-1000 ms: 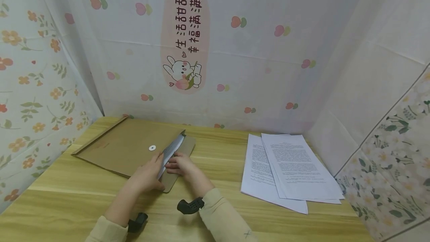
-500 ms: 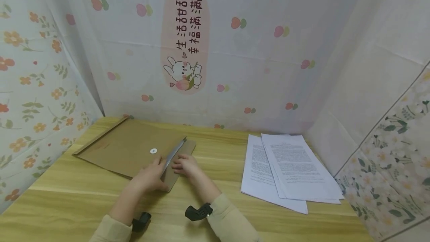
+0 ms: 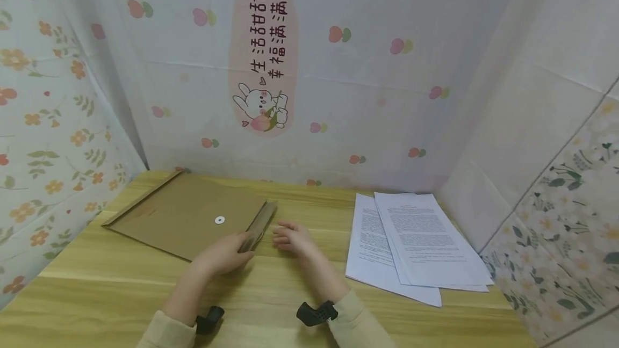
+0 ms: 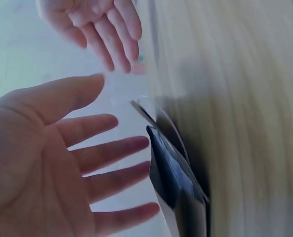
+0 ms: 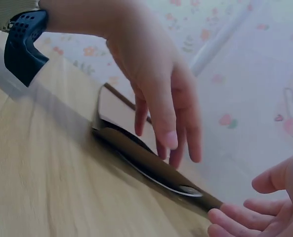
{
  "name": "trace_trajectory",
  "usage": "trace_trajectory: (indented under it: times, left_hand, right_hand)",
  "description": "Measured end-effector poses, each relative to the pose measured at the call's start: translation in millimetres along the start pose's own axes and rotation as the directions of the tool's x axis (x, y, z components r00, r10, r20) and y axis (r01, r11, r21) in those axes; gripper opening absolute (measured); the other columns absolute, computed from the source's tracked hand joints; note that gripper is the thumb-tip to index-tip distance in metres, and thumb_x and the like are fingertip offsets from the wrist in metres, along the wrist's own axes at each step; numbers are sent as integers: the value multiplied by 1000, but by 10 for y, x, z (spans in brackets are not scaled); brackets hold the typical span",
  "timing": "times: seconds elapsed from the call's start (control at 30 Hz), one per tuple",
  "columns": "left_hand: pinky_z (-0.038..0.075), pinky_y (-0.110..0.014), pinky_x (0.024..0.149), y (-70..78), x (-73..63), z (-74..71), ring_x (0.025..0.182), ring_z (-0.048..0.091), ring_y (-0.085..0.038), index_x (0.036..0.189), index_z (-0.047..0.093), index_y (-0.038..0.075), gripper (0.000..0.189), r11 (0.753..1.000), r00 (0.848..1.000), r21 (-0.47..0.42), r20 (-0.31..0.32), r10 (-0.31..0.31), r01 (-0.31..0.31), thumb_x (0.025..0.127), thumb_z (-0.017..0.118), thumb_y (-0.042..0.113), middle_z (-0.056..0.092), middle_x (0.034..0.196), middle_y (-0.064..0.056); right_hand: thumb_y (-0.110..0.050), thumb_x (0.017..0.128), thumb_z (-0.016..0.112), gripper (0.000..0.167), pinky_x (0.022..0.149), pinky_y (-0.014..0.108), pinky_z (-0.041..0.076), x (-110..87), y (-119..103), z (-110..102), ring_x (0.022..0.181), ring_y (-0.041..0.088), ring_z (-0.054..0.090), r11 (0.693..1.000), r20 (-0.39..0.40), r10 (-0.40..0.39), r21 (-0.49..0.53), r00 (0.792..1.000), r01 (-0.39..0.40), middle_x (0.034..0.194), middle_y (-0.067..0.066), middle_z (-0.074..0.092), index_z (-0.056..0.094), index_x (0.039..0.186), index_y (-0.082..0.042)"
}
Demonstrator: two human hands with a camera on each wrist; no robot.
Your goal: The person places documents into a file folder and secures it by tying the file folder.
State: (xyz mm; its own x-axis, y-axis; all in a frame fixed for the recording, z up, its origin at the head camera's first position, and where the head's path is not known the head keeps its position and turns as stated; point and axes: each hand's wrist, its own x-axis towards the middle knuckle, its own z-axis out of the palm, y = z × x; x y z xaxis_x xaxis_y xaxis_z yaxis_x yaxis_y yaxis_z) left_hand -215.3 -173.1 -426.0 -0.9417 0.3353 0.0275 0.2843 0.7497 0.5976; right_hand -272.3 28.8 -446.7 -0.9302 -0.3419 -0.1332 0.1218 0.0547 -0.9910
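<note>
While the envelope (image 3: 186, 214) lies left on the tabletop (image 3: 271, 297), mouth gaping, flap (image 3: 263, 219) not yet fastened, the left grip (image 3: 224, 254) hangs by that end, right grip (image 3: 296, 238) nearby, both wide and empty, papers (image 3: 430, 240) lying well apart

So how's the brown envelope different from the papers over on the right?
The envelope is brown with a round white button, while the papers are white with dark print. The envelope is a pouch with a flap at one end; the papers are loose, overlapping sheets. The envelope lies right by the left hand, the papers well away from it. Both lie on the wooden table.
</note>
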Motion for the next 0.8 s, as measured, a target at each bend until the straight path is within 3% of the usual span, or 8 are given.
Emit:
trace_trajectory:
  times: [0.2, 0.5, 0.67, 0.8]
  left_hand:
    - [36, -52, 102, 172, 106, 58, 125, 46, -38, 135, 49, -4, 48, 998, 998, -46, -63, 27, -30, 94, 60, 19, 53, 133, -19]
    - [51, -47, 84, 496, 292, 231, 104, 61, -29, 132, 56, 3, 39, 985, 988, -160, -148, 35, -59, 96, 55, 18, 65, 113, -11]
    - [52, -46, 81, 654, 405, 369, 99, 63, -29, 129, 58, 1, 37, 960, 974, -263, -224, 34, -94, 96, 55, 17, 67, 107, -11]
    - [52, -43, 81, 804, 470, 485, 99, 62, -29, 128, 57, -2, 36, 912, 968, -387, -246, 41, -137, 97, 54, 16, 67, 105, -11]
  right_hand:
    - [-11, 99, 49, 43, 94, 43, 47, -143, -86, -353, 111, 39, 57, 998, -2, -49, -49, 999, 49, 126, 26, 56, 42, 134, 13]
    - [-14, 100, 48, 38, 99, 50, 41, -441, -346, -938, 113, 38, 56, 979, -111, -160, -143, 981, 143, 127, 26, 55, 48, 130, 9]
    - [-16, 101, 47, 38, 101, 48, 40, -591, -457, -1250, 115, 35, 56, 974, -168, -186, -162, 968, 159, 128, 23, 56, 49, 131, 6]
    - [-17, 101, 48, 38, 100, 45, 41, -697, -550, -1456, 116, 33, 56, 963, -227, -207, -217, 951, 158, 129, 23, 55, 49, 133, 4]
